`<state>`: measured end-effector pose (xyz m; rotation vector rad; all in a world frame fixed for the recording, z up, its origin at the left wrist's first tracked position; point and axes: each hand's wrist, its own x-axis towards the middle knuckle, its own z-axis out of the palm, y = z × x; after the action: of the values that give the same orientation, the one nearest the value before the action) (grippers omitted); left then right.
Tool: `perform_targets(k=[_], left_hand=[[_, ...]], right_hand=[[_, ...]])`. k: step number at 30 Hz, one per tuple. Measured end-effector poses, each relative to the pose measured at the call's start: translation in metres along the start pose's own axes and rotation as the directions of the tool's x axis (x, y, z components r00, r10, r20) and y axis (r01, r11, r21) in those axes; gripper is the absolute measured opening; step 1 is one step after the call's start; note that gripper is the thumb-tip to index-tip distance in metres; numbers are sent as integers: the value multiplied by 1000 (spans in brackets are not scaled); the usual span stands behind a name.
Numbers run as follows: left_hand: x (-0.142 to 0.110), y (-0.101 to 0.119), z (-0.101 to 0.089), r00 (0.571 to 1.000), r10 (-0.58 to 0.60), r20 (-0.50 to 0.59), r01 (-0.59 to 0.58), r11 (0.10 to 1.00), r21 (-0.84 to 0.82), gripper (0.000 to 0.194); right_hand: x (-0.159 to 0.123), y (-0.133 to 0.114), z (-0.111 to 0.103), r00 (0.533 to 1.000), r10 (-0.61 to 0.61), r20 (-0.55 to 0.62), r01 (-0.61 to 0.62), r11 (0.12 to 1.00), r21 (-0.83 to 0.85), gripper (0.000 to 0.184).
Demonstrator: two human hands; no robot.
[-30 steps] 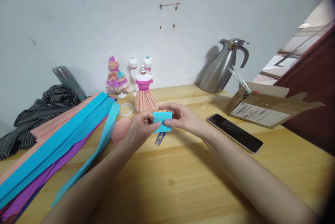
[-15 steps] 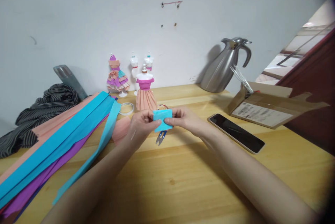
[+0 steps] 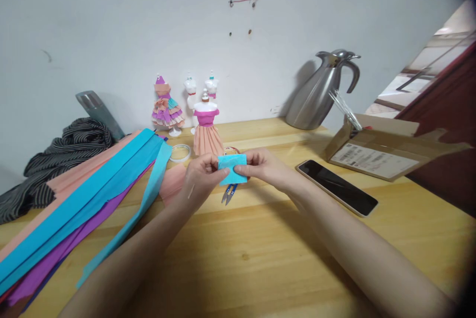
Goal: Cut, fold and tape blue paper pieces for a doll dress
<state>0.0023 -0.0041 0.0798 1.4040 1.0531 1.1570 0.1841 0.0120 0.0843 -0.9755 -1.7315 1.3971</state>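
Note:
A small rectangle of light blue crepe paper [image 3: 231,162] is held up above the table between both hands. My left hand [image 3: 204,172] pinches its left side, thumb in front. My right hand [image 3: 262,167] pinches the right side the same way. Below the paper, blue thread snips [image 3: 229,194] lie on the table, their handles partly hidden. Just behind stands a small dress form with a magenta top and a pleated peach skirt [image 3: 208,137]. A piece of peach paper [image 3: 173,184] lies beside my left wrist.
Long crepe strips in blue [image 3: 92,194], peach and purple cover the left, near a striped cloth [image 3: 70,144]. A tape roll [image 3: 180,146], another dressed form [image 3: 165,105], a phone [image 3: 336,186], a cardboard box [image 3: 375,152] and a steel jug [image 3: 316,92] surround the hands.
The blue paper now lies flatter and squarer between my fingers, its lower left corner no longer hanging down. Both hands keep their pinch in nearly the same place.

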Motion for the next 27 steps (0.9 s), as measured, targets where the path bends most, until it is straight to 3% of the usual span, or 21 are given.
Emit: perform_targets(k=[12,18,20,23,25,27], left_hand=[[3,-4,-3,1000,11,-14,-12,999,-34,26],[8,8,-20,997,53,-52,-52,998,25,24],[8,12,-23,996,67,-65,-66,998,25,24],[8,11,-23,995,101,6,-101,995,-6,24],[7,7,-22,988,135,68,-136,991,1,24],[6,4,-20,979,176,99,-181,983,44,23]], right_hand=[[1,2,-1,999,-27,-18,27,999,-26,35],[3,5,4,981,-171,-86,175,984,33,63],[5,7,2,971,-208,-119,209,978,-5,60],[5,8,-5,935,-271,-228,268,962,-45,53],[3,5,-7,942,-263,-206,266,964,-14,46],[0,0,-5,966,-235,-105,240,970,31,41]])
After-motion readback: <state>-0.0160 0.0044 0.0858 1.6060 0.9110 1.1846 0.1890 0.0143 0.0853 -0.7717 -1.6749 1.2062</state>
